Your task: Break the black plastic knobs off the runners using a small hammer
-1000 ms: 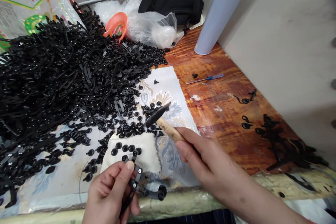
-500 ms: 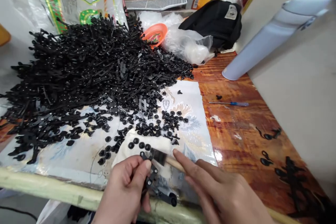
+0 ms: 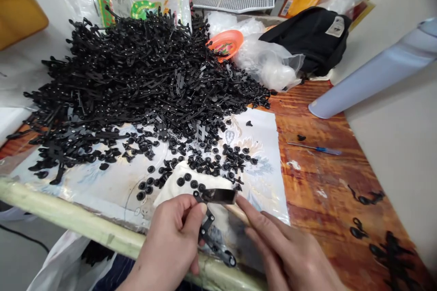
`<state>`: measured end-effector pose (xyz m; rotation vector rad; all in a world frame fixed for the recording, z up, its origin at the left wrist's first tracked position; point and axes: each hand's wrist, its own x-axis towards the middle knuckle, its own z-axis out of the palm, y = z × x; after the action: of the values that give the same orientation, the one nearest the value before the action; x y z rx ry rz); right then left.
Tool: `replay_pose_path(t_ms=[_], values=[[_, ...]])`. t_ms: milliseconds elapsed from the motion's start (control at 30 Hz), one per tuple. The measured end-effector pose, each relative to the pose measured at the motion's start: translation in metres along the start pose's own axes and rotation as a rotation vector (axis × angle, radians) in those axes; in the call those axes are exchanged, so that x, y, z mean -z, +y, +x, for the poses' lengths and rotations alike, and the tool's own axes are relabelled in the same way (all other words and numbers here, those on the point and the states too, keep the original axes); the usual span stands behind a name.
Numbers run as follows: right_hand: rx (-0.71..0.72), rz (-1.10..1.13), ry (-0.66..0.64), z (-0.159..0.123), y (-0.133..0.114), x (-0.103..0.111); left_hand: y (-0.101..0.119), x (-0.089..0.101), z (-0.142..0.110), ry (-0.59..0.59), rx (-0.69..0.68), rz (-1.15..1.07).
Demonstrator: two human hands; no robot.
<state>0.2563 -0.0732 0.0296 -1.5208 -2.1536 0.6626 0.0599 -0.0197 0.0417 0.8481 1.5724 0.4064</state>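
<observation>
The one camera, head-worn, looks forward and down from close above the bare fingers (image 3: 254, 213) at lower centre. Its view crosses the glossy brown wood-grained worktop (image 3: 303, 186), taking in the plain pale-grey wall (image 3: 389, 104) at right.

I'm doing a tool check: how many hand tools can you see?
2: a hammer in the right hand and a screwdriver on the wood beside the patterned sheet. The pile may hide others.
</observation>
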Motion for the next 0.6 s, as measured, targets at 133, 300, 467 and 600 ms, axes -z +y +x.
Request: replay_pose_path(t_ms=[133, 300, 467, 600], values=[[0.025, 0.016, 0.168, 0.0028, 0.0017, -0.0027, -0.0018, -0.0007, 0.0018, 0.013, -0.005, 0.042], [0.051, -0.028, 0.094, 0.0047, 0.0005, -0.0007, -0.0045, 0.0015, 0.0044, -0.018, 0.013, 0.064], [0.046, 0.003, 0.176, 0.0031, -0.0009, -0.0012, -0.0057, 0.0026, 0.0052, -0.025, 0.016, 0.072], [-0.038, -0.028, 0.01, 0.0009, 0.002, -0.0039, -0.0069, 0.0023, 0.0072, -0.037, 0.021, 0.073]])
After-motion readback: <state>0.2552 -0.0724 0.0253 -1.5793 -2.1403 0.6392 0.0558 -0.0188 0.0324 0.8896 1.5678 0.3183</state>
